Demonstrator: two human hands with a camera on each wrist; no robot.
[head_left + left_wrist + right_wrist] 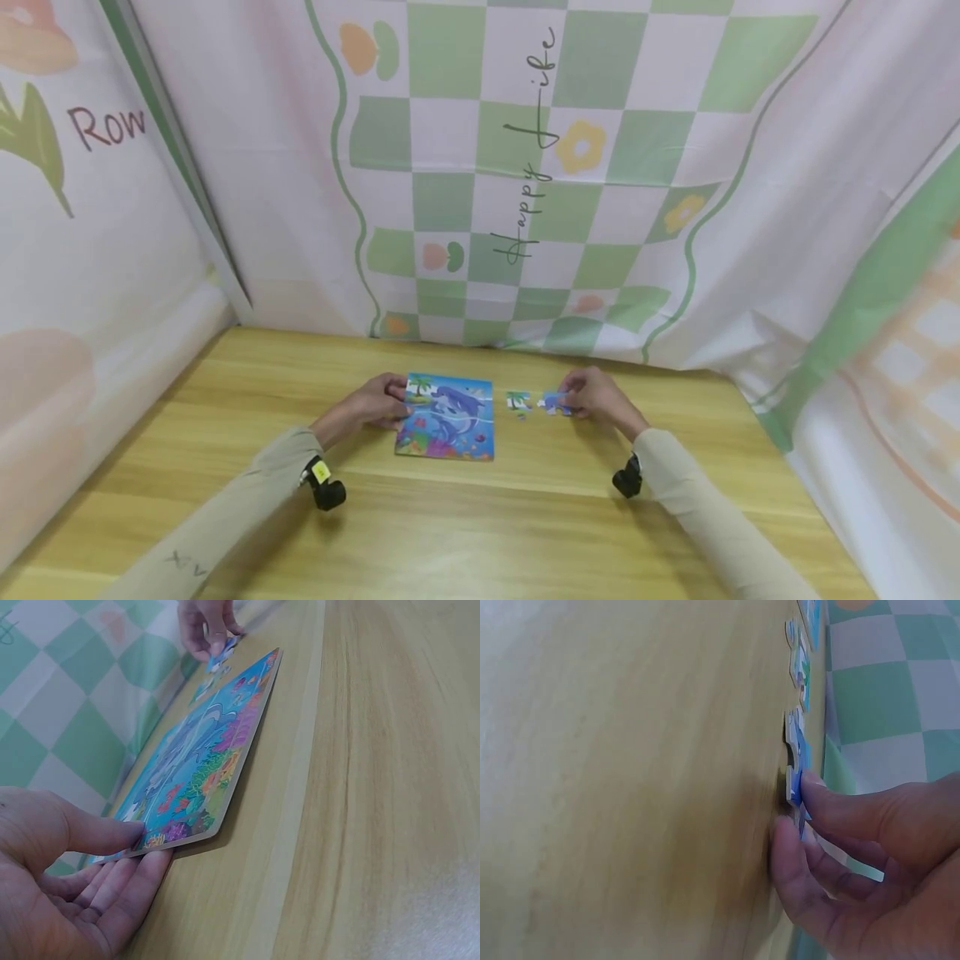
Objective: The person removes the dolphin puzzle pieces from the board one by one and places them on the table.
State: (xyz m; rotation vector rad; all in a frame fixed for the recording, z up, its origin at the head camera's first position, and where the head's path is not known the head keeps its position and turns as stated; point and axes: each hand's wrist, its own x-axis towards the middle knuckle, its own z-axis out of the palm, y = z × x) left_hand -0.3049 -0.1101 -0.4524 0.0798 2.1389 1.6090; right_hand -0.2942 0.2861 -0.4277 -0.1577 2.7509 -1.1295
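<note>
A square jigsaw puzzle [447, 429] with a dolphin, a palm tree and coral lies on the table. My left hand [377, 400] grips its left edge; in the left wrist view the thumb rests on top and the fingers are at the underside of the board's edge [196, 838]. To the right, my right hand [597, 398] pinches a blue puzzle piece [795, 784] between thumb and fingers, low over the table. Between that piece and the board lies a loose palm-tree piece [517, 401]. Fingers partly cover the pinched piece.
The wooden table [465, 533] ends at a green and white checked curtain [517, 200] close behind the puzzle. White printed curtains [97, 250] hang at both sides. A small black camera [327, 493] is strapped to each wrist.
</note>
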